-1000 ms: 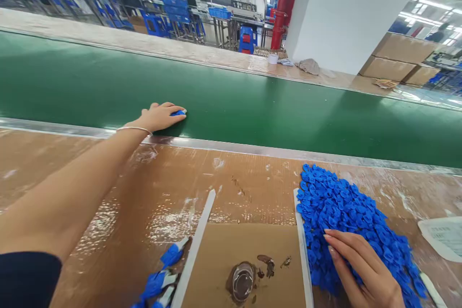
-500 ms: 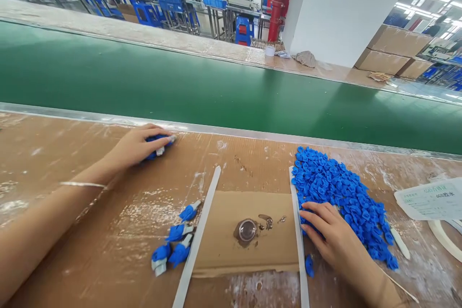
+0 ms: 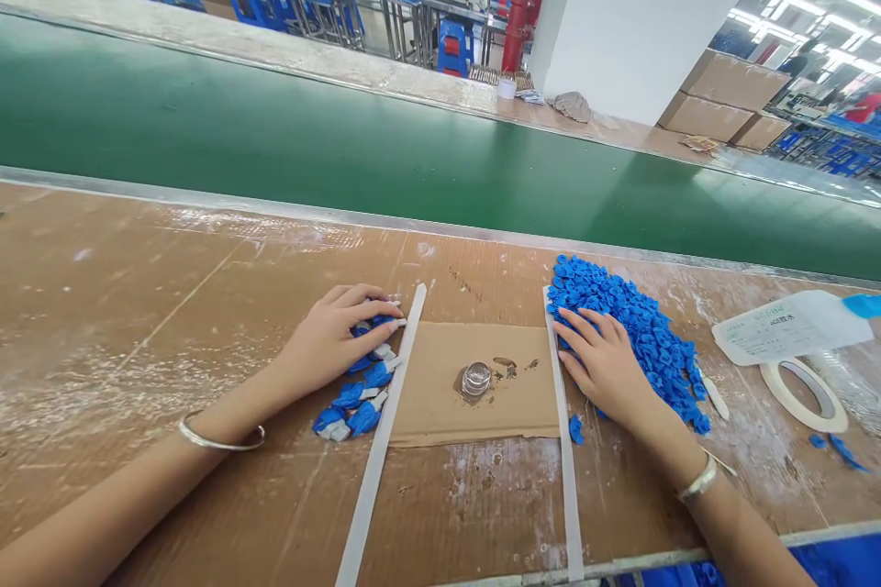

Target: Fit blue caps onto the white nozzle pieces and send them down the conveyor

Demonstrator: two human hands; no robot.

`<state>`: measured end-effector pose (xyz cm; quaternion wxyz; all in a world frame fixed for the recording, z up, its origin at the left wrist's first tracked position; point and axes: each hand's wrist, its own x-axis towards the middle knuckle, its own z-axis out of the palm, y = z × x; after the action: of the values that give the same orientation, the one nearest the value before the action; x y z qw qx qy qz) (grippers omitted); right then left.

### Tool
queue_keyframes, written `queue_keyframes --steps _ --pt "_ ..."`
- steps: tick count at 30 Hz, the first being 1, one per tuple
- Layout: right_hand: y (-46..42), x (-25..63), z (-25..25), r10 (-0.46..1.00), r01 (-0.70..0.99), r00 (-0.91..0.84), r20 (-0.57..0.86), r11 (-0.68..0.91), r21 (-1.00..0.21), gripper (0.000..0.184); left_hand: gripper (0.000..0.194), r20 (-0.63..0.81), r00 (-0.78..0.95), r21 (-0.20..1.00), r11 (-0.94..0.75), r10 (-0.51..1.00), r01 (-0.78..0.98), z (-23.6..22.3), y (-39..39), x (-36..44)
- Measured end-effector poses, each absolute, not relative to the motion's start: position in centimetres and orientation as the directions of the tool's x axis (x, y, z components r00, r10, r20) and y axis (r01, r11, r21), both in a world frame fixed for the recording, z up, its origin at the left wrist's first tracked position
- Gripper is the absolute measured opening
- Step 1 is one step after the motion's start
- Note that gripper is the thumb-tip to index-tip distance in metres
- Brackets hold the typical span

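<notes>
My left hand is curled over a few small blue pieces with whitish ends, left of the white tape strip. Just below it lie several more of these blue-and-white pieces. My right hand rests at the left edge of a pile of small blue rubbery pieces, its fingers apart; whatever lies beneath the palm is hidden. Between the hands, a small round dish of clear liquid sits on a brown cardboard sheet, with dark wet spots beside it.
Two white tape strips flank the cardboard. On the right lie a translucent labelled bottle, a tape roll and a pale flat stick. A single blue piece lies near my right hand. A green conveyor belt crosses behind the table.
My left hand has moved right and nearer with its blue-and-white pieces, and is now beside the others. My right hand stays at the pile's edge. The view has shifted slightly.
</notes>
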<state>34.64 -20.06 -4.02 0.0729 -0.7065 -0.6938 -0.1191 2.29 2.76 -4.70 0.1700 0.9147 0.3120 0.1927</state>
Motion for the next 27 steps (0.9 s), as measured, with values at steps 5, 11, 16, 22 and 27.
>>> queue_keyframes --steps 5,11,16,22,27 --pt "-19.4 36.5 -3.6 0.973 0.993 0.083 0.215 -0.097 0.06 0.033 0.043 0.248 0.766 0.447 -0.772 0.593 0.453 -5.1 2.8 1.2" --pt "-23.5 37.9 -2.6 0.909 0.993 0.118 0.4 -0.098 -0.07 0.024 0.035 0.345 0.77 0.372 -0.831 0.537 0.413 -5.6 2.0 0.9" --pt "-24.0 35.7 -2.9 0.97 0.99 -0.001 0.245 0.035 -0.136 0.024 0.031 0.394 0.749 0.338 -0.842 0.533 0.421 -4.9 0.8 1.0" --pt "-22.3 33.9 -3.4 0.986 0.998 -0.037 0.164 0.044 -0.043 0.035 0.036 0.348 0.796 0.301 -0.864 0.494 0.404 -5.2 0.6 0.9" --pt "-22.3 37.5 -2.8 0.95 0.992 0.124 0.288 -0.128 -0.003 0.033 0.038 0.376 0.796 0.29 -0.876 0.475 0.386 -5.4 0.6 0.9"
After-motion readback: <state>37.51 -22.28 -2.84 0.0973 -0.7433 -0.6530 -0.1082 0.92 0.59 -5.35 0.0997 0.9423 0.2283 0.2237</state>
